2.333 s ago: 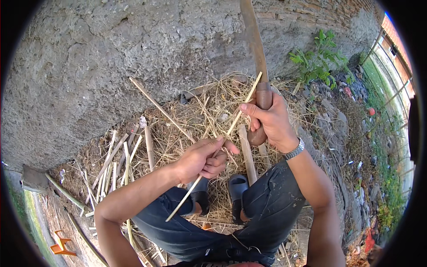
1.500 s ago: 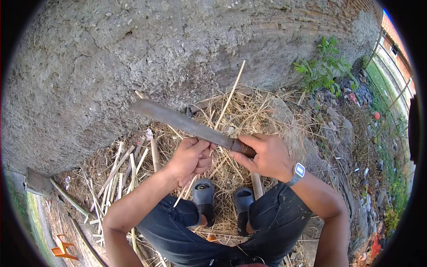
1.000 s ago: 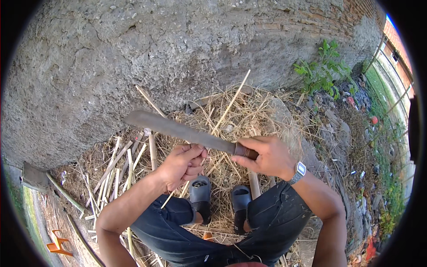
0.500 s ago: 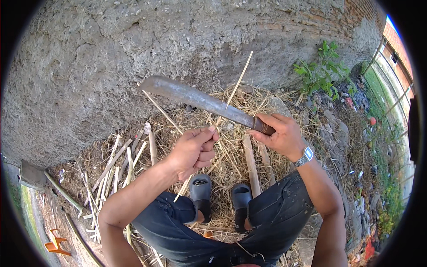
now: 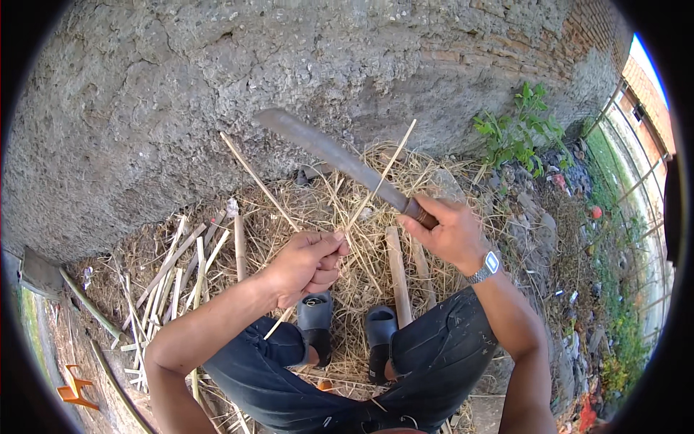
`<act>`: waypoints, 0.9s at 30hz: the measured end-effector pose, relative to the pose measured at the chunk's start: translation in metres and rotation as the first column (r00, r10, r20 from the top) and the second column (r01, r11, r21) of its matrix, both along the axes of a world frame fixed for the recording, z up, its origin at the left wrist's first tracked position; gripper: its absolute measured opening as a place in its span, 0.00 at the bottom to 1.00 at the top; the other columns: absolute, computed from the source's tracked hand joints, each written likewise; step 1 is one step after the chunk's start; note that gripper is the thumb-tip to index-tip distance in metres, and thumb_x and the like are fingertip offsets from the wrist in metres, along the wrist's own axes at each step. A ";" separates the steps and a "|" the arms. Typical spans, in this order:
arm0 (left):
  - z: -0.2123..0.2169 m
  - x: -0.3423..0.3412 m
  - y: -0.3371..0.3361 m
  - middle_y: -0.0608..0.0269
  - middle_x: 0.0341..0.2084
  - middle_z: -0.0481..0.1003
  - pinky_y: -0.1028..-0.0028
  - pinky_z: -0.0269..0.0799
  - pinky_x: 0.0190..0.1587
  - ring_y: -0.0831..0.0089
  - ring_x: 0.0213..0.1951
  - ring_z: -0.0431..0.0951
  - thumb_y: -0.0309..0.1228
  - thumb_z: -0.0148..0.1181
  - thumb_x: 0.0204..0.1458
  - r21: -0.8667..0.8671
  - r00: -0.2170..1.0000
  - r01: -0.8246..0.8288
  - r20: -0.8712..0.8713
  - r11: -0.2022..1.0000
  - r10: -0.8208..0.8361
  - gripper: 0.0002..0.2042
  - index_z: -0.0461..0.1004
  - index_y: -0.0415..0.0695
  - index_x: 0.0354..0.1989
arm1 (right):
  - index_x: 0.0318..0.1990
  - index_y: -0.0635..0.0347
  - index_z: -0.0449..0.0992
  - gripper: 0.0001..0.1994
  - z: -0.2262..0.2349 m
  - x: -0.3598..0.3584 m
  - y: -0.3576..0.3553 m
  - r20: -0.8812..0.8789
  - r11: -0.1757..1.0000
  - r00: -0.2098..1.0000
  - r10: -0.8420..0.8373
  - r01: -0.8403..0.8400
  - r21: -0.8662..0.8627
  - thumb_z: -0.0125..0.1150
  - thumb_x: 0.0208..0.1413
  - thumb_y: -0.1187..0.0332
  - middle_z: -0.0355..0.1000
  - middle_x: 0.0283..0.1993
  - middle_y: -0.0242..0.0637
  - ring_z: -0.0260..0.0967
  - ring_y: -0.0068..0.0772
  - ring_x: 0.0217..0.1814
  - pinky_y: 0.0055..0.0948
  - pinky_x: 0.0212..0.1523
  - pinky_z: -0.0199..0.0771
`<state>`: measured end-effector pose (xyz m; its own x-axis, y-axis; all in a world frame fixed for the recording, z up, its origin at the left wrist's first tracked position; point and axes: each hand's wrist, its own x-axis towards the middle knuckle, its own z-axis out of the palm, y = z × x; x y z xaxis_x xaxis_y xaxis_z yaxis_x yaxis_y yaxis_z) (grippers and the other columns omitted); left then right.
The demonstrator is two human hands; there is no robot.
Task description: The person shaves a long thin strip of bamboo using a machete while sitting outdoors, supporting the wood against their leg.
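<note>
My left hand (image 5: 307, 267) is closed, thumb and forefinger pinching a thin pale bamboo strip (image 5: 391, 158). That strip slants up to the right past the hand, and its lower end shows below near my left shoe. A second thin stick (image 5: 253, 175) runs from the wall side down to behind my left hand; whether I hold it too is hidden. My right hand (image 5: 452, 231) is wrapped round the dark handle of a machete (image 5: 332, 155). Its long blade points up and left, crossing the bamboo strip; whether they touch I cannot tell.
A rough grey wall (image 5: 217, 87) rises ahead. Split bamboo pieces (image 5: 173, 278) lie at left, and thicker bamboo lengths (image 5: 398, 271) by my shoes. Straw (image 5: 361, 289) covers the ground. A leafy plant (image 5: 520, 126) grows at right; an orange plastic stool (image 5: 77, 390) stands far left.
The machete has tilted more steeply, its tip moving up and right. The bamboo strip's upper end sits lower, and my left hand has shifted slightly left and down.
</note>
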<state>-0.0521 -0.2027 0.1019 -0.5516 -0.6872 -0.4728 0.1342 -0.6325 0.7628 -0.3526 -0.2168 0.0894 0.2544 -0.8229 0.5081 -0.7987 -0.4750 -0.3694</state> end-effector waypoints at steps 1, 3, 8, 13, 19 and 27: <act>0.001 0.001 -0.001 0.80 0.19 0.52 0.79 0.40 0.16 0.88 0.16 0.48 0.41 0.49 0.76 0.011 1.000 -0.015 0.000 1.000 0.015 0.14 0.69 0.46 0.38 | 0.48 0.59 0.84 0.22 -0.012 0.004 0.004 -0.032 0.999 0.999 0.003 -0.004 -0.047 0.79 0.54 0.53 0.78 0.27 0.38 0.76 0.38 0.24 0.37 0.25 0.75; 0.003 0.005 -0.003 0.80 0.19 0.52 0.79 0.39 0.16 0.88 0.16 0.48 0.41 0.49 0.76 0.016 0.999 -0.030 0.013 0.999 0.030 0.14 0.69 0.46 0.39 | 0.50 0.58 0.85 0.23 -0.017 0.014 0.009 -0.062 0.972 0.986 0.152 -0.161 -0.173 0.79 0.54 0.52 0.79 0.28 0.37 0.75 0.37 0.23 0.37 0.24 0.75; 0.011 0.018 0.006 0.79 0.19 0.52 0.78 0.42 0.17 0.86 0.17 0.49 0.41 0.50 0.76 0.008 1.000 -0.014 0.007 1.000 0.014 0.14 0.70 0.45 0.40 | 0.41 0.58 0.86 0.17 -0.012 -0.033 -0.033 0.254 0.977 0.950 -0.180 0.143 0.156 0.75 0.61 0.52 0.71 0.18 0.31 0.63 0.23 0.17 0.30 0.20 0.63; 0.004 0.002 0.006 0.79 0.19 0.53 0.78 0.41 0.17 0.87 0.16 0.49 0.40 0.50 0.76 0.010 0.996 0.073 0.044 0.997 -0.073 0.14 0.71 0.44 0.39 | 0.37 0.60 0.85 0.15 -0.024 -0.052 -0.036 0.277 0.966 0.926 -0.255 0.233 0.110 0.73 0.64 0.57 0.67 0.16 0.31 0.54 0.21 0.16 0.29 0.21 0.57; 0.008 -0.001 0.006 0.79 0.18 0.53 0.78 0.41 0.16 0.87 0.15 0.49 0.39 0.49 0.76 0.051 0.992 0.077 0.100 0.996 -0.082 0.14 0.72 0.43 0.40 | 0.40 0.58 0.85 0.16 -0.020 -0.036 -0.014 0.145 0.983 0.975 -0.171 0.159 0.091 0.74 0.62 0.53 0.71 0.18 0.36 0.64 0.30 0.16 0.34 0.21 0.63; 0.013 0.013 0.015 0.78 0.18 0.53 0.78 0.41 0.17 0.87 0.17 0.49 0.41 0.49 0.76 0.012 0.992 0.098 0.074 0.995 -0.099 0.16 0.71 0.43 0.39 | 0.41 0.61 0.84 0.19 -0.018 -0.075 -0.040 0.187 0.901 0.886 -0.423 0.390 0.190 0.71 0.64 0.51 0.70 0.19 0.39 0.74 0.31 0.21 0.38 0.25 0.71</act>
